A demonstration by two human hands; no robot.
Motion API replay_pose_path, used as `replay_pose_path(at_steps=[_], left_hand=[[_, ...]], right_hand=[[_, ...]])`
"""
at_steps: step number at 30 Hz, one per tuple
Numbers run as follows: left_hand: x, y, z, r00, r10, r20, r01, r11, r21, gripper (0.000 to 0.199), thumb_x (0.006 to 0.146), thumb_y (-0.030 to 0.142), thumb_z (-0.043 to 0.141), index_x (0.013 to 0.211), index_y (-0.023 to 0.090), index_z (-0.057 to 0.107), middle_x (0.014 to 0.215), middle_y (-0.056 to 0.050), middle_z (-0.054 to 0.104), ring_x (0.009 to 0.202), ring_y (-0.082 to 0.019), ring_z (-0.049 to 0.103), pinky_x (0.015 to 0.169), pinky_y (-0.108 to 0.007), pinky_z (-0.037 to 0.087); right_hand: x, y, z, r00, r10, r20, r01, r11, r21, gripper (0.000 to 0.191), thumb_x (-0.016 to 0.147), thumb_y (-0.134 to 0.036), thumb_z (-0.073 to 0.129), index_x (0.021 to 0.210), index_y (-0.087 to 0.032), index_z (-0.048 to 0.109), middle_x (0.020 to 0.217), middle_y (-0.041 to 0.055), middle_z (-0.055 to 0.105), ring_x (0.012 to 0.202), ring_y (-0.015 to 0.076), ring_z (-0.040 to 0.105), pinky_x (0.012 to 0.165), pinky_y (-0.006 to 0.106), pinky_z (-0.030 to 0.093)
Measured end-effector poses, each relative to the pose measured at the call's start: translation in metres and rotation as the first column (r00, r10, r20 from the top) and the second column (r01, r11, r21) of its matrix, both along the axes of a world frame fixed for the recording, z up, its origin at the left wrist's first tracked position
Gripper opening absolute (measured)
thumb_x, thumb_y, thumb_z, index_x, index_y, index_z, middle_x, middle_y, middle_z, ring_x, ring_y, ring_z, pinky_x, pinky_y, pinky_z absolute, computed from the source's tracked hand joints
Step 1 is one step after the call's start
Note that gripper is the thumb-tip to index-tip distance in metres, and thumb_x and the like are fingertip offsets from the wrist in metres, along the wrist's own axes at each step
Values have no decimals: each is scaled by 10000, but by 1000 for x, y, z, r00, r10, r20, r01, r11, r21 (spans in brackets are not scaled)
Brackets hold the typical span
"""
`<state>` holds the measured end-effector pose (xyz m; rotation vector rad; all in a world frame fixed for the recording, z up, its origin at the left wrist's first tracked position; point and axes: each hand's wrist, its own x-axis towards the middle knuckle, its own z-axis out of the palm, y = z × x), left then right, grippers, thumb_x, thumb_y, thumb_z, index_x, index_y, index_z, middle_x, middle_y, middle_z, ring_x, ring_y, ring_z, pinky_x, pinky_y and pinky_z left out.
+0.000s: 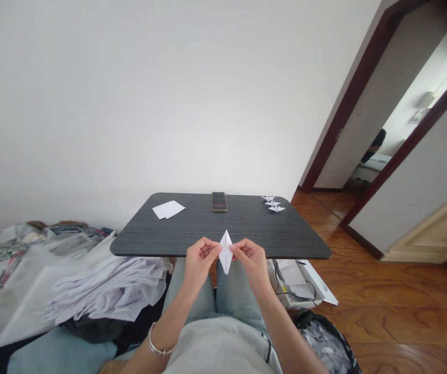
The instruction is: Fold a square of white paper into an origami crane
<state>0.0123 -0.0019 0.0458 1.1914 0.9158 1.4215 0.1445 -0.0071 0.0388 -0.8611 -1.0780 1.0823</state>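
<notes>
A white diamond-shaped folded paper (226,253) is held upright at the near edge of the dark table (192,234). My left hand (202,259) pinches its left corner between thumb and fingers. On the opposite corner, my right hand (251,261) has the same kind of pinch. A crease runs down the middle of the paper. White square sheets (169,209) lie at the table's back left. Several small folded paper cranes (274,203) stand in a row at the back right.
A phone (219,201) lies at the table's back middle, near the white wall. Crumpled white cloth (110,291) and clothes are piled at the left. Below the table's right side are a white box (297,285) and a black bag (325,340) of paper scraps.
</notes>
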Motion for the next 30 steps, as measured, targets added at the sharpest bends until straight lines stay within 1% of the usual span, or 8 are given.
replay_pose_path(at_steps=[5,13,16,20,22,24,27,30], left_hand=[[3,-3,2,999,2,45,-2,1000,-3,202,673,242,674,818,155,564,583,35,614,550,-91,566,566,-189,431],[4,0,-2,996,-55,76,58,998,-30,248,687,254,659,893,148,573,555,52,564,521,-82,529,538,-187,411],[4,1,-2,994,-85,66,90,994,-68,223,673,274,677,832,135,608,552,39,578,509,-84,524,524,-189,393],[4,-1,2,997,-47,69,52,996,-77,179,655,284,691,693,128,614,605,2,633,525,-95,542,536,-202,398],[5,-2,4,996,-25,90,31,997,-65,175,655,285,690,687,134,608,594,12,625,521,-91,535,533,-198,394],[5,-3,5,995,-22,99,28,998,-60,177,659,287,686,684,136,599,588,21,610,516,-82,520,527,-192,385],[4,-2,5,996,-24,91,29,998,-52,201,667,300,678,648,139,560,570,36,573,499,-67,484,506,-180,365],[3,-1,6,996,-44,73,47,998,-44,236,701,329,646,627,148,514,537,52,514,468,-56,438,465,-170,337]], right_hand=[[-4,-2,4,999,-49,-17,49,998,31,213,671,-282,694,658,-181,507,535,-50,518,454,87,485,456,209,402],[-5,0,0,995,-92,42,87,991,100,221,698,-250,657,738,-206,444,550,-78,458,441,78,444,433,193,365],[-5,0,-3,996,-61,66,53,993,109,236,704,-244,659,798,-208,446,555,-67,505,471,92,472,460,201,380],[-6,-2,-3,1000,-28,1,28,996,90,265,716,-264,658,874,-212,452,588,-49,567,508,106,515,494,212,416],[-6,-3,-3,1000,13,2,-13,998,56,223,722,-301,649,843,-200,490,575,-48,554,485,102,504,472,209,412],[-6,-4,-4,995,82,51,-83,996,14,191,730,-337,633,737,-179,526,537,-46,525,446,92,473,437,202,385],[-6,-5,-5,982,149,114,-148,989,-13,253,733,-369,620,615,-168,521,496,-46,496,418,82,437,414,198,352],[-7,-5,-4,977,171,128,-170,985,-14,268,731,-380,621,600,-174,509,487,-50,486,420,85,434,415,201,348]])
